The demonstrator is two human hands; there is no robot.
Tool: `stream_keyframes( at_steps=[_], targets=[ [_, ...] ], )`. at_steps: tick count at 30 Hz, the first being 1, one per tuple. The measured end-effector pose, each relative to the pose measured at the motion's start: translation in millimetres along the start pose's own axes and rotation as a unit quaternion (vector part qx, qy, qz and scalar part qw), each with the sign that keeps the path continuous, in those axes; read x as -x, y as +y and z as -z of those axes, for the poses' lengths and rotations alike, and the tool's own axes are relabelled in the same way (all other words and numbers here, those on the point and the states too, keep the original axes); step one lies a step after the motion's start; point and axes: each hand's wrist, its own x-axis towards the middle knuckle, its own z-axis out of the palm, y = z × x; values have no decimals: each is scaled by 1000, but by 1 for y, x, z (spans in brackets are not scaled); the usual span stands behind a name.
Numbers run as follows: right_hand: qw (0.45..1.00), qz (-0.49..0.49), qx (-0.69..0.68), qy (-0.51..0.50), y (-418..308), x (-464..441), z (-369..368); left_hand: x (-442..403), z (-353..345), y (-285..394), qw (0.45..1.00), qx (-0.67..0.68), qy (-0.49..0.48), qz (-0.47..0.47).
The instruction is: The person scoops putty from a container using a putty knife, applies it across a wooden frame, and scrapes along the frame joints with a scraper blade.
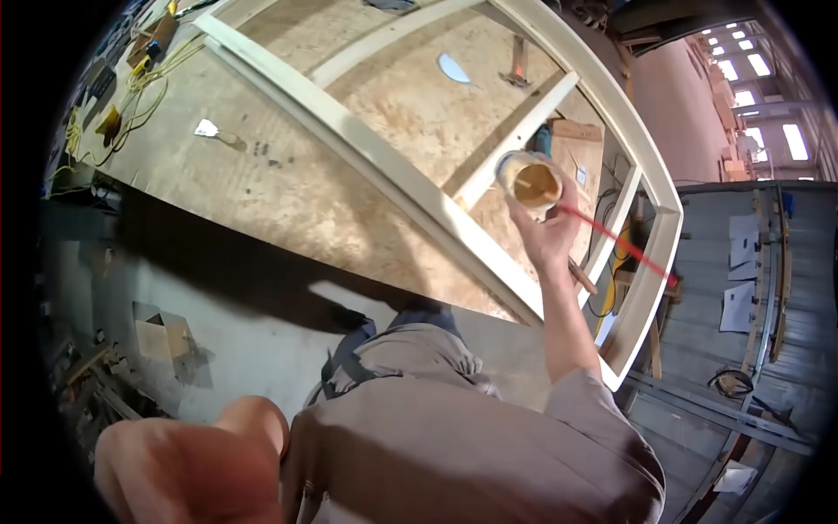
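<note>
My right hand (546, 234) is closed round a small open can (504, 166), its mouth turned toward me. Tan or yellowish material shows inside the can, with a pale piece in it. This hand is above the near right part of a pale wooden frame (384, 153), which lies on a plywood-topped table (288, 205). A thin red rod (620, 240) runs rightward from beside the hand; whether I hold it is unclear. My left hand (175, 472) is close to the camera at the lower left, blurred, its fingers not readable.
On the tabletop lie a putty knife (209, 129), a half-round whitish scraper (452, 68) and a hammer (518, 68). Yellow cord (140, 83) lies at the far left. A cardboard box (161, 336) stands on the floor. Metal sheeting (698, 349) is at the right.
</note>
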Motion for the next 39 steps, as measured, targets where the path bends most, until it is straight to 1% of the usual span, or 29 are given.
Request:
stream_keyframes(
  at_steps=[1,2,3,5,6,7,8,9,10,11,13,15,16,17,18,20,21,22,23,25,26,28,31,32,34,37,39],
  targets=[
    [999,-17,-26,-16,-31,5,-20,-4,20,9,1000,1,-1,-2],
    [999,-8,-26,-28,-54,7,-42,-8,41,17,1000,-2,-4,-3],
    [996,-14,-75,-41,-74,10,-64,-14,60,25,1000,-7,-4,-4],
    [996,16,6,-89,-115,16,-102,-28,101,38,1000,-15,-5,-6],
    [992,-20,-68,-103,-128,21,-126,-34,123,44,1000,-24,-3,-12],
    [991,-1,-70,-118,-136,23,-150,-39,145,50,999,-33,7,-22],
    [983,-36,-101,-149,-143,23,-174,-44,167,57,998,-47,21,-33],
    [988,-19,-14,-155,-148,26,-198,-51,190,64,997,-68,24,-40],
    [984,-28,-31,-172,-145,27,-225,-59,213,70,994,-92,30,-46],
    [967,-94,-116,-206,-155,24,-262,-69,241,77,990,-125,42,-49],
    [951,-116,-170,-231,-171,13,-336,-91,296,93,981,-174,75,-41],
    [929,-164,-206,-261,-182,0,-415,-114,351,104,969,-218,110,-32],
    [900,-190,-270,-284,-201,-9,-456,-126,374,109,961,-242,130,-20],
    [866,-212,-340,-298,-210,-13,-448,-128,362,114,956,-263,133,-20],
    [830,-241,-390,-318,-232,-22,-483,-141,388,121,948,-279,153,-16],
    [866,-132,-337,-346,-249,-37,-544,-156,416,131,937,-299,181,-16],
    [882,-78,-305,-349,-261,-45,-562,-162,424,134,938,-291,185,-36],
    [884,-69,-297,-353,-272,-53,-576,-169,433,137,939,-283,188,-56],
    [878,-56,-303,-367,-282,-58,-587,-172,436,141,942,-242,214,-88],
    [869,-97,-294,-387,-305,-69,-626,-190,478,150,941,-209,232,-130],
    [868,-92,-296,-388,-318,-67,-641,-197,495,161,941,-216,222,-140],
    [880,-74,-291,-368,-338,-76,-676,-215,536,181,955,-173,199,-136],
    [897,-42,-258,-357,-362,-79,-723,-236,581,239,981,-18,178,-75],
    [874,-109,-301,-366,-375,-77,-739,-238,599,260,983,31,173,-52],
    [879,-117,-300,-350,-406,-70,-770,-239,647,288,981,46,152,-107],
    [888,-117,-275,-350,-456,-61,-807,-242,717,322,949,-55,122,-287],
    [884,-111,-292,-347,-484,-58,-842,-257,750,349,932,-71,123,-332]
  ],
)
